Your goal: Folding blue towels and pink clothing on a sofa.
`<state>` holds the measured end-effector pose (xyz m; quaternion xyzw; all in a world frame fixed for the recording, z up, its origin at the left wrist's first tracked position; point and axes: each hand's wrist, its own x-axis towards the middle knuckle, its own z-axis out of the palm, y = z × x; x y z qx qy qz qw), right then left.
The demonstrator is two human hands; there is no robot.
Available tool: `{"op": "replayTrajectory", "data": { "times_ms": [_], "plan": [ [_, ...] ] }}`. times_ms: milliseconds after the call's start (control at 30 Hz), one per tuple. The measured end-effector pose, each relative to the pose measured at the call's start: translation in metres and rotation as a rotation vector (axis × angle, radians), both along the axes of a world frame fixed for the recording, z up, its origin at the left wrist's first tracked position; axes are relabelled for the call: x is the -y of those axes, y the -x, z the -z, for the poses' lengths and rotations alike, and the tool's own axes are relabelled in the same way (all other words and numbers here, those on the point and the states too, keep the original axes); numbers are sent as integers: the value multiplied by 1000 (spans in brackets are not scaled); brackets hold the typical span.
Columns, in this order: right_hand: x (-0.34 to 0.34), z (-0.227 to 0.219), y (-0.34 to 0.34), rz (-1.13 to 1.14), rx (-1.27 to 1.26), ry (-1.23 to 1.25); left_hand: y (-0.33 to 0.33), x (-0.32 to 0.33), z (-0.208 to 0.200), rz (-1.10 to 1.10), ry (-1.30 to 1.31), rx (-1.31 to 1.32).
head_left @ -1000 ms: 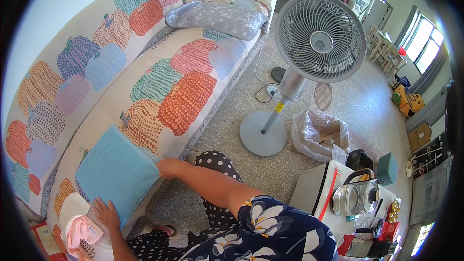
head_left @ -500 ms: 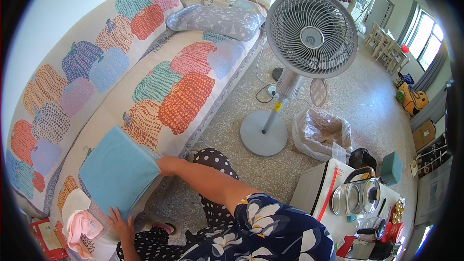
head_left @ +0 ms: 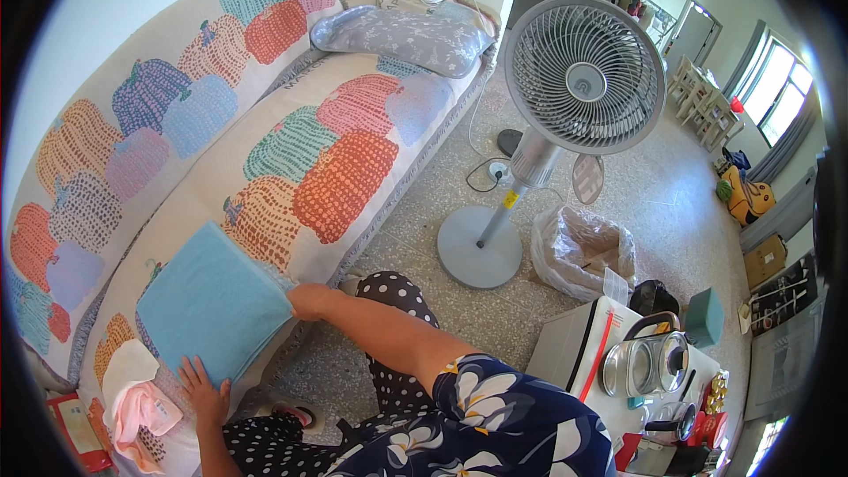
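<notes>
A folded light-blue towel (head_left: 216, 305) lies flat on the sofa seat in front of me, its layers showing along the near right edge. My left hand (head_left: 205, 396) rests at the towel's near corner with the fingers spread over its edge. At the right corner, my right hand (head_left: 309, 301) is closed on the towel's edge; its fingertips are partly hidden. Just left of my left hand sits a crumpled pink and white cloth (head_left: 146, 406).
The sofa (head_left: 349, 155) wears a pumpkin-patterned cover, with a grey pillow (head_left: 402, 40) at its far end. To the right stand a pedestal fan (head_left: 585, 79), a plastic-lined bin (head_left: 579, 252) and a cabinet (head_left: 565, 349) bearing a glass kettle (head_left: 645, 362). A red box (head_left: 78, 433) is at the lower left.
My left hand has slid slightly left along the towel's near edge. The right hand keeps its hold at the corner. The whole view has shifted a little.
</notes>
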<state>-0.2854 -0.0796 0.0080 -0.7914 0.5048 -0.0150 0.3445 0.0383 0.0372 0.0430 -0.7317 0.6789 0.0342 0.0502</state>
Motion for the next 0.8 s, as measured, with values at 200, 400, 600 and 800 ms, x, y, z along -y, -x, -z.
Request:
{"op": "replayTrajectory", "data": {
  "times_ms": [200,400,600,800],
  "plan": [
    [0,-5,3,-7,-15,-6,16,22,-19,-72,-111,11],
    [0,-12,3,-56,-20,0,17,36,-30,-109,-170,-10],
    [-1,-21,3,-28,-35,-64,17,33,-23,-111,-120,-2],
    [0,-10,4,3,-15,-37,22,20,-13,-91,-125,14]
  ]
}}
